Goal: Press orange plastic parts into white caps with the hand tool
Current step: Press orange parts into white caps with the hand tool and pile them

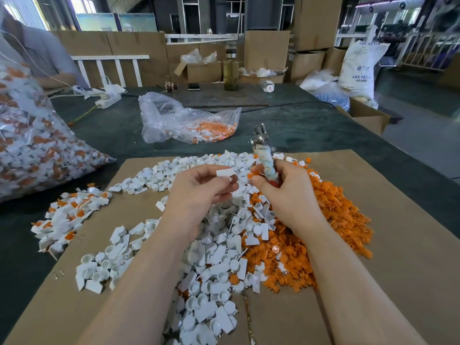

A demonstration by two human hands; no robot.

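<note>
My left hand point(199, 195) pinches a single white cap point(225, 173) between thumb and fingers, held above the heap. My right hand point(286, 192) grips the hand tool point(262, 155), whose wrapped handle and metal jaws point up and away; an orange part point(254, 174) shows at its fingertips next to the handle. Below both hands a big heap of white caps point(211, 270) spreads over the cardboard sheet point(398, 245), with a heap of orange parts point(336, 212) to its right. A small pile of joined white-and-orange pieces point(72, 215) lies at the left.
A large clear bag of joined pieces point(32, 145) fills the left edge. A smaller open plastic bag point(184, 123) lies ahead on the dark green table cover point(311, 130). A power strip point(108, 99), bottle point(230, 70) and cardboard boxes stand behind. A seated person point(37, 51) is at far left.
</note>
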